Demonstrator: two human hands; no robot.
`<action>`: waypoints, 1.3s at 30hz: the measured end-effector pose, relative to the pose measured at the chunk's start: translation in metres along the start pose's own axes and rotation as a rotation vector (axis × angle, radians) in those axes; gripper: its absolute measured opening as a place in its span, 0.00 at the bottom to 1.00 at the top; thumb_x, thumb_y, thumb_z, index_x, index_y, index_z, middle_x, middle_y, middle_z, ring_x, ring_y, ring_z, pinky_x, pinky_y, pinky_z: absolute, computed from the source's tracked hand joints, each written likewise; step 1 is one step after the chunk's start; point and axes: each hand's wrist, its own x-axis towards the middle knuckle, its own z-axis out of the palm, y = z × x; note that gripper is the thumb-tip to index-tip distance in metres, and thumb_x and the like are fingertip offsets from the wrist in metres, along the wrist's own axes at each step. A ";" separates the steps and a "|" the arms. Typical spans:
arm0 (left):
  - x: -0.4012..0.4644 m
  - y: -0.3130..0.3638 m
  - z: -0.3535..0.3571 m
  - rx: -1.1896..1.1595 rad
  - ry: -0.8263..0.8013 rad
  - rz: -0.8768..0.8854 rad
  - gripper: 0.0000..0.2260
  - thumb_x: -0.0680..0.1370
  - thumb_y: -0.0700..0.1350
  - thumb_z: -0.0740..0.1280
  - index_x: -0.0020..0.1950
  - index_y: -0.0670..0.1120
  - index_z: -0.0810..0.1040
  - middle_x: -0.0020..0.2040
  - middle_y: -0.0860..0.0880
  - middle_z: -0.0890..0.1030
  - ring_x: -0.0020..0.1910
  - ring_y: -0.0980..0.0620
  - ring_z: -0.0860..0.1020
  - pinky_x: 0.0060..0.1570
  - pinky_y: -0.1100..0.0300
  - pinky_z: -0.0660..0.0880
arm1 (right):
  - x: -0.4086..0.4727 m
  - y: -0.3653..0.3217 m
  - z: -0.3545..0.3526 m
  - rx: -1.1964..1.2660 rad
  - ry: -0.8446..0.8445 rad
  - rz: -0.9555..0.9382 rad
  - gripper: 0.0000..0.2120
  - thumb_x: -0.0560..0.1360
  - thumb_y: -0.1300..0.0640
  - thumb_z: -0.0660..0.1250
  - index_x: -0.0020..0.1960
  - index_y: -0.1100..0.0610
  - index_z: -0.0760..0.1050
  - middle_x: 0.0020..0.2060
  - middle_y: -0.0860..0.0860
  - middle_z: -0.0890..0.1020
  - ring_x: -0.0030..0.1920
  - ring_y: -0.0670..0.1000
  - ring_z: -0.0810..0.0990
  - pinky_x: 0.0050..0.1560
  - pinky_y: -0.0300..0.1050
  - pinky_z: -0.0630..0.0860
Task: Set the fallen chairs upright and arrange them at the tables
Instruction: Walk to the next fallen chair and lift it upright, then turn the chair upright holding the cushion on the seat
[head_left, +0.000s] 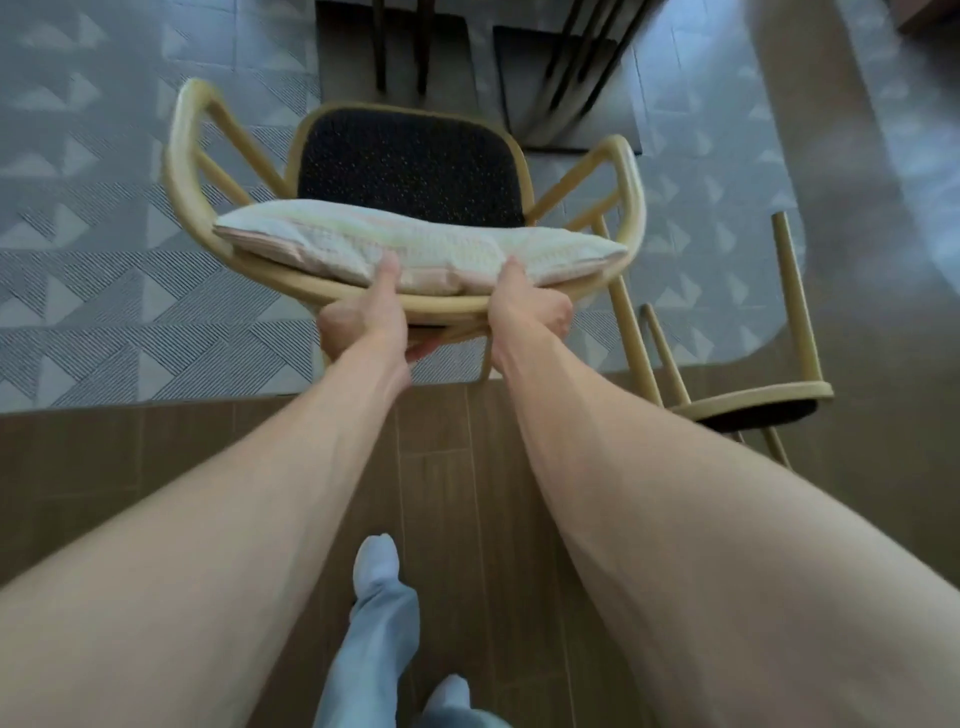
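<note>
A light wooden armchair (621, 171) with a black seat stands in front of me on the patterned rug. A pale cushion (415, 247) leans against its curved back rail. My left hand (363, 317) and my right hand (524, 306) both grip that back rail from behind, thumbs pressed up against the cushion. A second wooden chair (748, 402) lies tipped over at the right, its legs pointing up and away, its black seat facing the floor.
Dark table legs and bases (566, 78) stand beyond the held chair at the top. The grey patterned rug (104, 234) covers the floor ahead; brown wood flooring (457, 493) lies under my socked feet (376, 564).
</note>
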 end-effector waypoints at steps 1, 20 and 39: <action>-0.003 -0.003 -0.005 0.054 -0.070 0.009 0.19 0.70 0.60 0.77 0.45 0.47 0.76 0.45 0.45 0.81 0.37 0.46 0.83 0.25 0.50 0.80 | -0.002 -0.003 -0.008 -0.042 -0.085 0.006 0.36 0.74 0.37 0.69 0.69 0.63 0.70 0.60 0.58 0.80 0.58 0.60 0.82 0.60 0.57 0.80; -0.388 -0.101 0.036 0.363 -0.762 0.719 0.15 0.83 0.50 0.62 0.53 0.40 0.81 0.51 0.40 0.84 0.49 0.44 0.83 0.55 0.46 0.79 | -0.055 0.007 -0.455 0.176 -0.359 -0.707 0.15 0.83 0.52 0.62 0.51 0.61 0.81 0.50 0.61 0.86 0.51 0.58 0.85 0.59 0.55 0.79; -0.463 -0.261 0.157 0.202 -0.617 0.400 0.14 0.84 0.49 0.59 0.49 0.42 0.80 0.50 0.40 0.83 0.50 0.43 0.81 0.53 0.48 0.78 | 0.113 0.032 -0.648 0.080 -0.311 -0.549 0.10 0.81 0.52 0.65 0.45 0.54 0.81 0.46 0.54 0.86 0.54 0.57 0.84 0.67 0.60 0.75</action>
